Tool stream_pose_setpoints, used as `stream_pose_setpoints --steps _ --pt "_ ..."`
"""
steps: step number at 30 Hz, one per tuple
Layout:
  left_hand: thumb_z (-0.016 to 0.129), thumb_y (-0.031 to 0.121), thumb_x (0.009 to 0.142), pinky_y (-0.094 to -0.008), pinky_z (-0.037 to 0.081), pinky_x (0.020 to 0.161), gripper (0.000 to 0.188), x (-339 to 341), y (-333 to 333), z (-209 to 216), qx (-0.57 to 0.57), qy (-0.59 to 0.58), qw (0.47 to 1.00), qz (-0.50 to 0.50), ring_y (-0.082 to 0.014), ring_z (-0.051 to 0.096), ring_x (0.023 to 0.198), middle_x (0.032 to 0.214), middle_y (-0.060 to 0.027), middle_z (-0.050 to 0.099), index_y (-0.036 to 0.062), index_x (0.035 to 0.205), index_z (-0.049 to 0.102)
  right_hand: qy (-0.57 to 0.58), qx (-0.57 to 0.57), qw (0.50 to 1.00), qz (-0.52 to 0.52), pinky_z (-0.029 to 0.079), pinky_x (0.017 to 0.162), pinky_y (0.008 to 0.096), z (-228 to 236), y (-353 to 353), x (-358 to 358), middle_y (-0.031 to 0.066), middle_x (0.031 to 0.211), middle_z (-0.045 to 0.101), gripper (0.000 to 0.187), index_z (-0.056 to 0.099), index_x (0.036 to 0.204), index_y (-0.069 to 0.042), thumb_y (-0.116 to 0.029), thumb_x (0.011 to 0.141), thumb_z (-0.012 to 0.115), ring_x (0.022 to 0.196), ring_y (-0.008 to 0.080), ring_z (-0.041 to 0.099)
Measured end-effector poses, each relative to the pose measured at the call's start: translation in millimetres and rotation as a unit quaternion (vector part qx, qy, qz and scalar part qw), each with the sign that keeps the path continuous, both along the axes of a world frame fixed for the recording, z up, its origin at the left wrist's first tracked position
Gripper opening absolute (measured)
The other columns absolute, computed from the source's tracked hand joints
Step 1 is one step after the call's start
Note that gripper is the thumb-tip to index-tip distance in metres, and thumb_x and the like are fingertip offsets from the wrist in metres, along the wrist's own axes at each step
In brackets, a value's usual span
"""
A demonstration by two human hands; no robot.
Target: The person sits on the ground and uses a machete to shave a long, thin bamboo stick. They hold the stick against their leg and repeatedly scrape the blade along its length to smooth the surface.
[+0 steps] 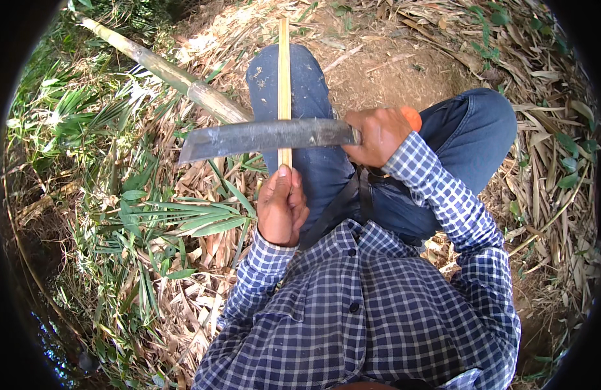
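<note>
My left hand (282,207) grips the near end of a thin pale bamboo strip (284,71) that runs straight away from me over my left knee. My right hand (377,136) is closed around the orange handle of a long broad knife (265,138). The grey blade lies flat across the strip, pointing left, just beyond my left thumb. Both sleeves are blue-and-white check, and I sit with my legs in blue jeans.
A thick bamboo pole (167,73) lies diagonally on the ground at upper left, passing under the blade. Dry bamboo leaves and husks (541,188) cover the ground on the right. Green leafy plants (125,214) fill the left side. Bare soil (404,65) shows ahead.
</note>
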State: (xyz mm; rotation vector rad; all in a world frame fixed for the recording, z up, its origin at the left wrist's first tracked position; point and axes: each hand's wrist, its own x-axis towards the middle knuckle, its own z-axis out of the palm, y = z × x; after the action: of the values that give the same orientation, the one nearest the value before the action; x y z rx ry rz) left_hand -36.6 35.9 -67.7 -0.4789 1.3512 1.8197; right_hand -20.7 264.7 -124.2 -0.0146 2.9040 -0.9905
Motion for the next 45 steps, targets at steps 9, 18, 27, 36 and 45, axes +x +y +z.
stream_pose_setpoints --steps 9,18,27,36,45 --pt "0.038 0.032 0.106 -0.0199 0.019 0.032 0.030 5 -3 6 -0.014 -0.016 1.000 0.002 -0.0036 0.021 0.040 0.060 0.0058 0.032 0.0101 0.087 0.047 -0.011 -0.011 0.999 -0.045 0.052 0.058 0.0465 1 -5 0 0.0177 0.060 0.063 0.024 0.068 0.083 -0.005 -0.025 0.072 0.072 0.059 0.0374 0.064" --pt "0.037 0.031 0.106 -0.0195 0.020 0.032 0.031 17 -10 6 -0.027 -0.025 0.999 0.003 -0.0034 0.021 0.039 0.060 0.0053 0.035 0.0102 0.085 0.047 -0.011 -0.013 0.999 -0.036 0.053 0.058 0.0464 -3 1 -4 0.0175 0.059 0.062 0.023 0.071 0.085 -0.007 -0.027 0.074 0.070 0.057 0.0366 0.064" --pt "0.037 0.032 0.106 -0.0197 0.019 0.032 0.032 21 -15 12 -0.021 -0.024 0.999 -0.003 -0.0036 0.020 0.040 0.060 0.0053 0.034 0.0099 0.085 0.047 -0.030 -0.019 0.997 -0.071 0.054 0.056 0.0446 -11 14 -17 0.0165 0.057 0.063 0.024 0.072 0.089 -0.006 -0.026 0.077 0.067 0.053 0.0339 0.064" --pt "0.038 0.032 0.106 -0.0205 0.019 0.033 0.032 21 -19 14 -0.015 -0.018 1.000 -0.014 -0.0045 0.021 0.039 0.059 0.0048 0.033 0.0091 0.086 0.047 -0.070 0.010 0.975 -0.210 0.050 0.054 0.0422 -36 43 -61 0.0175 0.056 0.060 0.029 0.072 0.086 0.000 -0.028 0.080 0.066 0.049 0.0278 0.060" --pt "0.031 0.034 0.107 -0.0228 0.028 0.036 0.032 5 -22 -7 0.134 -0.106 0.985 0.027 -0.0080 0.029 0.041 0.058 0.0017 0.034 0.0081 0.098 0.047 -0.066 -0.085 0.990 -0.094 0.053 0.060 0.0456 7 -6 11 0.0175 0.060 0.062 0.026 0.070 0.087 -0.002 -0.025 0.075 0.070 0.059 0.0365 0.065"
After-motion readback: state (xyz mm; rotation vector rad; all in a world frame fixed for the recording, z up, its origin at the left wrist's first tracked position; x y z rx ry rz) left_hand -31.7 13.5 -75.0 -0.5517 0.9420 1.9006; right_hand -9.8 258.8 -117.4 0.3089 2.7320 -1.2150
